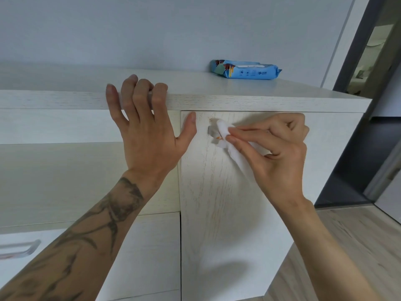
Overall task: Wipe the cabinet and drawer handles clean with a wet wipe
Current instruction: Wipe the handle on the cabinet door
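At the door handle (210, 129), the right grip (275, 148) pinches a wet wipe (221, 129) slanting down-right. The left grip (145, 127) rests unclenched on the surface (217, 89).

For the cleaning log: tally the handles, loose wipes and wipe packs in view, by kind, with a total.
Handles: 2, door handle, drawer handle
Wipes: 1, wet wipe
Packs: 1, wipe pack
Total: 4
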The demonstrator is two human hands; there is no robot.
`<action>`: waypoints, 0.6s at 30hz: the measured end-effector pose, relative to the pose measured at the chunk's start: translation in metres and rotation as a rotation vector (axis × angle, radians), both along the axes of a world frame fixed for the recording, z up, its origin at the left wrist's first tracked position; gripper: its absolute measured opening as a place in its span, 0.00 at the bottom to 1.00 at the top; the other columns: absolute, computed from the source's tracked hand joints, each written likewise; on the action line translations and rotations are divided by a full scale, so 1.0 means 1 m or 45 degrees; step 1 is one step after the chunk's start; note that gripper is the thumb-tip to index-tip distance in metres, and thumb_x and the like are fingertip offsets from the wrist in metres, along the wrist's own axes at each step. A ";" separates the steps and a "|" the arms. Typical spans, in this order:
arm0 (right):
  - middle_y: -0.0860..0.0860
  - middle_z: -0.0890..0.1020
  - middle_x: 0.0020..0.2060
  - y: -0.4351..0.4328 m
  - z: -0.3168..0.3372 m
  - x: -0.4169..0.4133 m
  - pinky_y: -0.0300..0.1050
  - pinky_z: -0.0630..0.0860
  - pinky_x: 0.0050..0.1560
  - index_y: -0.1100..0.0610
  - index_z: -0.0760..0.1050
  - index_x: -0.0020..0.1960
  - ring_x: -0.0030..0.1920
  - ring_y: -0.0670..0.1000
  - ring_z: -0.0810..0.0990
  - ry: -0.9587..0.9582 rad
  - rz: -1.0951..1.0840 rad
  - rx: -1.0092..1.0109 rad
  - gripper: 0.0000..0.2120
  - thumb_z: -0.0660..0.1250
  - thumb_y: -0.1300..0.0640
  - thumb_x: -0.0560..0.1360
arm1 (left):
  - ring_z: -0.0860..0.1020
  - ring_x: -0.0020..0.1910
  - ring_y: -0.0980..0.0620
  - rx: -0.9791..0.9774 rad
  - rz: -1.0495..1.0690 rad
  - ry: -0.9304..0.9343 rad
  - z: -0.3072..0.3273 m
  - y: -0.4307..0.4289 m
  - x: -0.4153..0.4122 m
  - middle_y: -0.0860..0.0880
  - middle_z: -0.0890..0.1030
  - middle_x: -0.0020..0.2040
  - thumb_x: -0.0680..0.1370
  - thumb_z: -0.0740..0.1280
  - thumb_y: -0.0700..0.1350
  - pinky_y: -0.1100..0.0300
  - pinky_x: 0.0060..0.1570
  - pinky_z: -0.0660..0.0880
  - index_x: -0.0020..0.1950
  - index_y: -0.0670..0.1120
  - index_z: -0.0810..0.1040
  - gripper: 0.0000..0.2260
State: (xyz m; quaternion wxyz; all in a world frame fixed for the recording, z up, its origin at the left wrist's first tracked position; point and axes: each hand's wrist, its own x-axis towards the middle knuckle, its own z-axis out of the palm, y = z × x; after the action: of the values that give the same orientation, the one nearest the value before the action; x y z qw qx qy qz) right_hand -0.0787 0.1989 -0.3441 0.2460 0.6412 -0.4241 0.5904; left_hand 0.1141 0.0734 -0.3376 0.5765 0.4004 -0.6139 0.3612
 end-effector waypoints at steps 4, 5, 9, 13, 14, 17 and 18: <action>0.43 0.85 0.47 -0.006 -0.001 0.017 0.63 0.68 0.53 0.50 0.88 0.55 0.57 0.47 0.71 0.028 -0.037 -0.056 0.05 0.76 0.52 0.79 | 0.65 0.73 0.37 0.007 0.003 -0.004 0.000 0.001 -0.001 0.34 0.78 0.63 0.84 0.60 0.62 0.34 0.79 0.54 0.68 0.43 0.65 0.24; 0.43 0.85 0.47 -0.007 0.000 0.018 0.61 0.68 0.53 0.50 0.88 0.55 0.57 0.46 0.70 0.053 -0.042 -0.073 0.06 0.76 0.51 0.80 | 0.65 0.73 0.37 0.009 0.003 -0.006 0.000 0.001 -0.001 0.34 0.78 0.63 0.84 0.60 0.62 0.34 0.79 0.55 0.68 0.43 0.65 0.24; 0.44 0.85 0.48 -0.004 -0.003 0.006 0.65 0.70 0.51 0.51 0.88 0.55 0.57 0.46 0.70 0.072 -0.052 -0.111 0.05 0.76 0.53 0.80 | 0.65 0.73 0.37 0.013 -0.003 -0.003 0.000 0.001 0.000 0.34 0.78 0.64 0.84 0.59 0.62 0.34 0.79 0.55 0.68 0.43 0.65 0.24; 0.44 0.85 0.47 -0.011 -0.003 0.022 0.56 0.67 0.55 0.50 0.88 0.54 0.56 0.46 0.71 0.034 -0.067 -0.110 0.05 0.76 0.52 0.80 | 0.65 0.73 0.37 0.008 -0.001 -0.004 0.000 0.000 -0.001 0.34 0.78 0.64 0.84 0.60 0.62 0.34 0.79 0.54 0.68 0.43 0.65 0.25; 0.44 0.85 0.47 -0.014 -0.001 0.026 0.53 0.65 0.56 0.50 0.88 0.54 0.55 0.47 0.71 0.055 -0.070 -0.110 0.05 0.76 0.52 0.80 | 0.65 0.73 0.37 0.005 0.005 -0.004 -0.001 0.000 -0.001 0.34 0.78 0.64 0.84 0.60 0.62 0.34 0.79 0.55 0.68 0.43 0.65 0.25; 0.44 0.85 0.46 -0.012 0.000 0.023 0.52 0.64 0.56 0.50 0.89 0.54 0.55 0.49 0.72 0.115 -0.097 -0.149 0.05 0.75 0.52 0.80 | 0.65 0.73 0.38 0.003 0.005 0.001 -0.001 -0.001 -0.001 0.34 0.78 0.64 0.84 0.60 0.63 0.35 0.79 0.55 0.68 0.43 0.65 0.25; 0.44 0.85 0.47 -0.010 -0.002 0.020 0.53 0.65 0.55 0.50 0.89 0.54 0.55 0.48 0.72 0.112 -0.105 -0.166 0.05 0.75 0.52 0.80 | 0.64 0.73 0.38 0.003 0.002 0.003 -0.001 -0.001 0.000 0.34 0.78 0.64 0.84 0.60 0.62 0.35 0.80 0.55 0.68 0.43 0.65 0.25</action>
State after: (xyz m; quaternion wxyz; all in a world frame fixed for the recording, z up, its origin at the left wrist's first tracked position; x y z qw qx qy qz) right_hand -0.0586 0.1887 -0.3464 0.3298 0.6310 -0.3996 0.5775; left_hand 0.1140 0.0723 -0.3384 0.5763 0.4021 -0.6134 0.3605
